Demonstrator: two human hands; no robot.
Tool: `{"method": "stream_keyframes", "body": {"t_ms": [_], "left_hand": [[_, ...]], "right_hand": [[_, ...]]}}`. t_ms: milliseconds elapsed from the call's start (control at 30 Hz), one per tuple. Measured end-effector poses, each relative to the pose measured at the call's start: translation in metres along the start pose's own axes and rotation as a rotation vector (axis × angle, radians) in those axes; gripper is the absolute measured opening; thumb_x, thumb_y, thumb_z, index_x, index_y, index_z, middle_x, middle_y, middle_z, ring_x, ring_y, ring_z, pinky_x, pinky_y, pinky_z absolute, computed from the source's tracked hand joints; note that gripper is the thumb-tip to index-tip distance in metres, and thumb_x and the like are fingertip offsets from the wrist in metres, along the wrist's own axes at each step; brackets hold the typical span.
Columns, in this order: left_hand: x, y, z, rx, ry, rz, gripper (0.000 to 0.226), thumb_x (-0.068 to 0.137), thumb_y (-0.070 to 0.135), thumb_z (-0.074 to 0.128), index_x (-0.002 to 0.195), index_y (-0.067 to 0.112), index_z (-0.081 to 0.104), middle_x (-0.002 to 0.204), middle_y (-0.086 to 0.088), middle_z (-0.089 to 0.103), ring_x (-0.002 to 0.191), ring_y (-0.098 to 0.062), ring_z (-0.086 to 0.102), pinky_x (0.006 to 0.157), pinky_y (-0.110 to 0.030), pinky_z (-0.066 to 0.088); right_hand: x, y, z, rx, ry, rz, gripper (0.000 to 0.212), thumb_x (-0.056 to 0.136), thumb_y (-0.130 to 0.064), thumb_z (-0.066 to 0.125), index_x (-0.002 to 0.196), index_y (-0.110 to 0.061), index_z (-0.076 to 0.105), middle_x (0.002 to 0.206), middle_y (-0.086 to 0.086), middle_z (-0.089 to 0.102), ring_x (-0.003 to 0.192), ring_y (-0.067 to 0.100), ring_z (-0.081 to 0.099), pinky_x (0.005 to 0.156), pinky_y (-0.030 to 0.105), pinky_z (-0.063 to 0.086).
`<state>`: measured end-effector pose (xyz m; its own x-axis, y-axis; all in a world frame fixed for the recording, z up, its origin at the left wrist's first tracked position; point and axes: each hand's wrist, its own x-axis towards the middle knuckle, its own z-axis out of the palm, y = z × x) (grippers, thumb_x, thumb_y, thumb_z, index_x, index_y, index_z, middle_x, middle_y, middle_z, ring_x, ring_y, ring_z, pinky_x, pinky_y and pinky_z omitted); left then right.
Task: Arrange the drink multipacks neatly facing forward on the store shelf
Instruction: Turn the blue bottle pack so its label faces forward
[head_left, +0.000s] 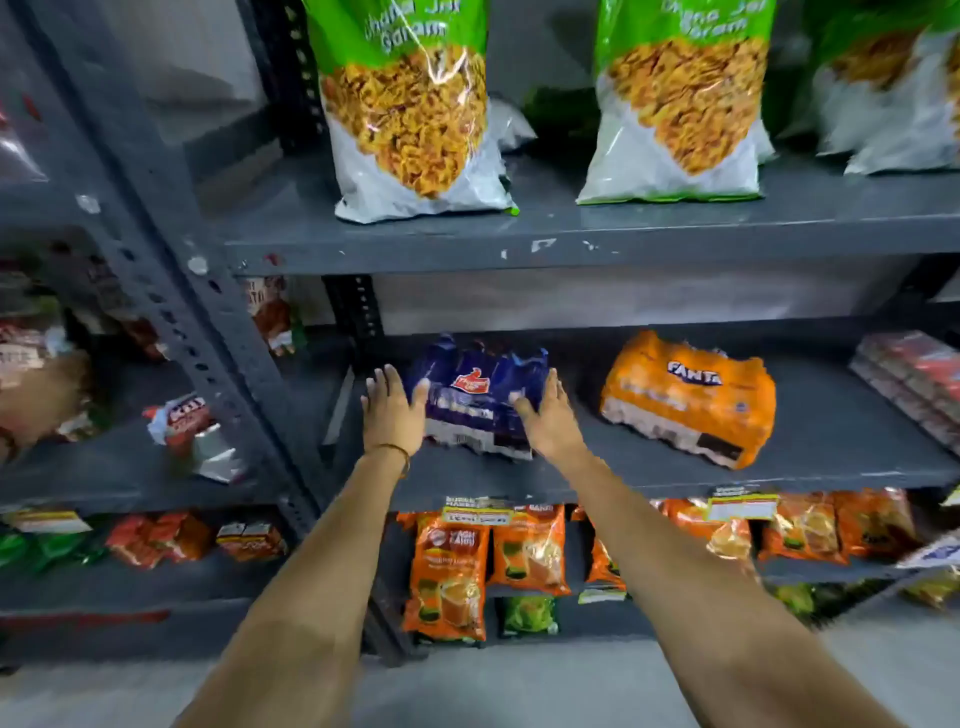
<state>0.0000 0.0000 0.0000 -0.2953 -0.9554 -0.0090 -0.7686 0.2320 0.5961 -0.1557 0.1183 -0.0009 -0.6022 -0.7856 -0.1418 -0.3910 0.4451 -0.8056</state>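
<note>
— Both hands are on it, see? Left hand (390, 410) flat against the left end of the blue Thums Up multipack (480, 400), right hand (548, 415) flat against the right end. Fingers are spread and straight, not curled round anything: the pack is pressed between two open palms rather than gripped.

— And the arms?

— Stretched out nearly straight from down here, both forearms rising toward the shelf and drawing closer together at the wrists. A thin gold bangle (397, 453) sits on the left wrist. Thumbs point inward over the wrap.

— Where is the pack sitting?

— On the grey middle shelf (831, 447), toward its left end, close to the slotted upright (208, 353). Its red logo faces us, and its barcode label hangs near the front edge. It looks a little skewed, though the blur makes that hard to judge.

— Anything beside it?

— An orange Fanta multipack (688, 397) to the right on the same shelf, apart from the blue one, lying at an angle with its near right corner forward. Past that, at the far right edge, a red shrink-wrapped pack (914, 384), partly cut off.

— Below and above?

— Below, orange drink-mix pouches (449, 577) stand under the price tags (743, 506). Above, on the upper shelf (571, 234), tall green-and-white Chana Jor Garam bags (410, 104) stand upright.
</note>
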Motion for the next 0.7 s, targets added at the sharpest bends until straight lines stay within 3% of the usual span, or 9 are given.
{"method": "stream_keyframes", "body": {"t_ms": [67, 200, 267, 333, 433, 500, 600, 700], "left_hand": [[0.028, 0.004, -0.002, -0.194, -0.074, -0.099, 0.070, 0.098, 0.044, 0.034, 0.150, 0.002, 0.013, 0.159, -0.017, 0.014, 0.147, -0.030, 0.014, 0.120, -0.039, 0.012], [0.074, 0.019, 0.001, -0.334, -0.245, -0.195, 0.075, 0.091, 0.045, 0.051, 0.146, -0.002, 0.026, 0.154, -0.019, 0.028, 0.141, -0.031, 0.031, 0.113, -0.034, 0.027], [0.091, 0.018, 0.004, -0.337, -0.309, -0.222, 0.078, 0.088, 0.038, 0.061, 0.144, -0.003, 0.028, 0.152, -0.019, 0.032, 0.139, -0.032, 0.035, 0.111, -0.035, 0.031], [0.106, 0.014, 0.007, -0.324, -0.338, -0.251, 0.084, 0.082, 0.032, 0.070, 0.144, -0.005, 0.028, 0.150, -0.021, 0.035, 0.136, -0.034, 0.040, 0.112, -0.039, 0.036], [0.121, 0.008, 0.011, -0.321, -0.347, -0.267, 0.081, 0.073, 0.029, 0.078, 0.134, -0.009, 0.041, 0.138, -0.026, 0.050, 0.123, -0.038, 0.053, 0.104, -0.046, 0.045], [0.124, 0.005, 0.011, -0.346, -0.342, -0.280, 0.074, 0.071, 0.027, 0.080, 0.128, -0.008, 0.048, 0.129, -0.025, 0.058, 0.115, -0.038, 0.059, 0.099, -0.046, 0.049], [0.115, 0.005, 0.002, -0.376, -0.324, -0.265, 0.076, 0.069, 0.022, 0.081, 0.130, -0.006, 0.044, 0.132, -0.022, 0.055, 0.117, -0.037, 0.057, 0.100, -0.048, 0.048], [0.100, -0.002, -0.012, -0.395, -0.267, -0.192, 0.087, 0.072, 0.017, 0.079, 0.143, 0.000, 0.031, 0.146, -0.018, 0.042, 0.131, -0.034, 0.045, 0.108, -0.045, 0.041]], "right_hand": [[0.022, -0.009, 0.001, 0.140, 0.035, 0.179, 0.084, 0.094, -0.046, 0.047, 0.153, -0.005, 0.003, 0.159, 0.019, 0.017, 0.146, 0.033, 0.022, 0.115, 0.038, 0.025], [0.059, -0.012, -0.003, 0.370, 0.089, 0.355, 0.065, 0.084, -0.041, 0.066, 0.131, 0.002, 0.051, 0.127, 0.012, 0.060, 0.114, 0.028, 0.057, 0.086, 0.033, 0.042], [0.064, -0.013, -0.006, 0.406, 0.075, 0.373, 0.049, 0.085, -0.028, 0.068, 0.121, 0.004, 0.059, 0.107, 0.007, 0.061, 0.095, 0.020, 0.055, 0.072, 0.029, 0.042], [0.067, -0.012, -0.009, 0.415, 0.053, 0.403, 0.045, 0.084, -0.021, 0.071, 0.118, 0.006, 0.061, 0.106, 0.012, 0.064, 0.089, 0.019, 0.054, 0.064, 0.028, 0.042], [0.070, -0.017, -0.014, 0.418, 0.038, 0.443, 0.049, 0.080, -0.018, 0.075, 0.119, 0.005, 0.059, 0.120, 0.019, 0.065, 0.089, 0.022, 0.056, 0.072, 0.032, 0.043], [0.070, -0.019, -0.016, 0.440, 0.016, 0.464, 0.051, 0.078, -0.014, 0.076, 0.121, 0.003, 0.055, 0.119, 0.019, 0.065, 0.090, 0.026, 0.059, 0.074, 0.035, 0.046], [0.064, -0.024, -0.015, 0.481, 0.038, 0.414, 0.042, 0.079, -0.005, 0.074, 0.115, 0.003, 0.054, 0.111, 0.019, 0.067, 0.090, 0.030, 0.064, 0.072, 0.037, 0.054], [0.049, -0.027, -0.014, 0.476, 0.033, 0.303, 0.046, 0.076, 0.001, 0.074, 0.118, 0.003, 0.056, 0.116, 0.020, 0.067, 0.104, 0.034, 0.065, 0.088, 0.043, 0.054]]}}
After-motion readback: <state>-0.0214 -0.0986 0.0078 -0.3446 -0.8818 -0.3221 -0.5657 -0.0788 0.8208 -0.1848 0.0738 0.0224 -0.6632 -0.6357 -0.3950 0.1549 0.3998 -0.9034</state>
